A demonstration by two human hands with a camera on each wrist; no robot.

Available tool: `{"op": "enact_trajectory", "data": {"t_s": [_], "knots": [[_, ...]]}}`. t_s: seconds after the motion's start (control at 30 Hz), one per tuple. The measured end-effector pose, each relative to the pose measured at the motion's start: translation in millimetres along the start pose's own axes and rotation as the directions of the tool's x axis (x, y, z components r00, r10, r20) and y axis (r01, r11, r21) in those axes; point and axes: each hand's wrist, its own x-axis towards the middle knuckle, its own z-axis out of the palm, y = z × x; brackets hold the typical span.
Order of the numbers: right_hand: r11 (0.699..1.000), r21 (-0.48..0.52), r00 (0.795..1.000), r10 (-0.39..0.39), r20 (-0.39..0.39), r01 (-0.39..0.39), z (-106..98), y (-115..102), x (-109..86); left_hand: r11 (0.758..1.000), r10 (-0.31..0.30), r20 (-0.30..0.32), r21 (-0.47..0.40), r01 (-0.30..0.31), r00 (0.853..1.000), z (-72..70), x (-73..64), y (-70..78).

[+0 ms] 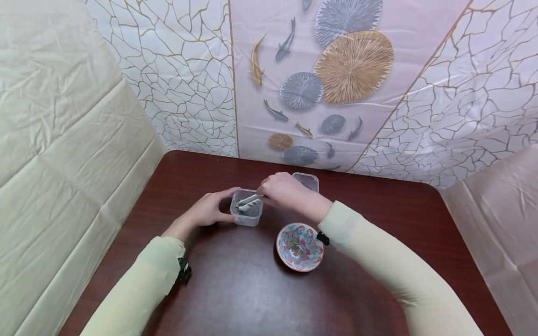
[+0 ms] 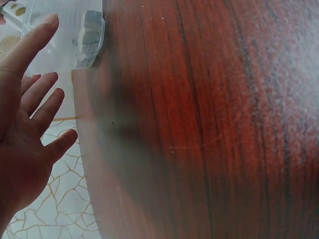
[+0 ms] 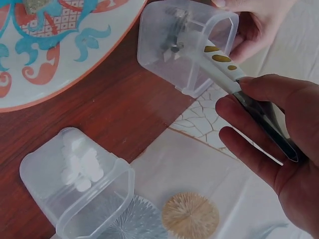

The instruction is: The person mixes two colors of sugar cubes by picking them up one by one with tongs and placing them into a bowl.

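Observation:
My right hand (image 1: pixel 283 189) grips a pair of tongs (image 3: pixel 222 69) with white, oval-marked sections and dark metal ends. Their tips reach down into a clear plastic container (image 1: pixel 248 221). Small greyish blocks (image 2: pixel 90 35) lie at the bottom of it, seen through its wall in the left wrist view. With thumb and forefinger spread across its left side, my left hand (image 1: pixel 210 207) holds that container on the table. The other left fingers stretch loosely beside it. Whether the tips pinch a block, I cannot tell.
A patterned red and blue bowl (image 1: pixel 300 247) stands right of the container, nearer me, with greyish lumps (image 3: pixel 35 5) inside. Behind my right hand is a second clear container (image 3: pixel 45 172) holding white pieces (image 3: pixel 82 167). Fabric-covered walls border the dark wooden table (image 1: pixel 235 289).

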Motion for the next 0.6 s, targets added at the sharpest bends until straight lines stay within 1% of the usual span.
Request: {"op": "enact_trajectory", "data": {"t_s": [0.07,0.1,0.2,0.27,0.37,0.4,0.43,0.47,0.5,0.57,0.6], "knots": [[1.000,0.025,1.000,-0.001,-0.020,0.002,-2.1,1.9,-2.1,1.000,-0.017,0.010,-0.001,0.017,1.000,-0.4,0.2,1.1],[0.999,0.038,0.999,-0.001,-0.033,0.002,-3.2,2.7,-3.0,0.999,-0.050,0.014,0.014,0.049,0.999,-3.7,-1.2,10.5],[0.998,0.062,0.998,-0.006,-0.069,0.010,-6.1,4.0,-4.1,0.997,-0.075,0.025,0.017,0.075,0.997,-4.2,-0.7,12.3],[0.998,0.069,0.997,-0.006,-0.077,0.012,-6.1,4.3,-3.8,0.997,-0.078,0.027,0.022,0.078,0.997,-4.2,-0.3,12.5],[0.999,0.047,0.998,-0.006,-0.064,0.009,-1.7,4.5,-1.7,0.997,-0.073,0.027,0.018,0.073,0.997,-3.2,0.3,10.1],[0.999,0.038,0.998,-0.004,-0.061,0.007,0.5,4.5,-1.1,0.998,-0.057,0.014,0.015,0.057,0.998,0.2,1.3,1.9],[1.000,0.028,0.998,-0.002,-0.059,0.003,2.6,4.5,-0.6,0.998,-0.056,0.014,0.014,0.056,0.998,0.5,1.6,1.3],[1.000,0.019,0.998,-0.001,-0.058,0.002,4.4,4.6,-0.2,0.999,-0.044,0.006,0.015,0.044,0.999,6.4,4.5,-12.9],[1.000,0.010,0.998,0.000,-0.059,0.001,6.0,4.7,0.1,0.999,-0.042,0.008,0.011,0.042,0.999,6.7,5.0,-14.3],[1.000,-0.001,0.998,0.003,-0.060,-0.003,8.5,4.7,0.4,1.000,-0.005,-0.016,0.018,0.005,1.000,14.1,7.7,-31.4],[1.000,-0.007,0.998,0.002,-0.059,-0.003,9.3,4.7,0.3,1.000,0.003,-0.022,0.014,-0.003,1.000,14.5,7.6,-32.4]]}}
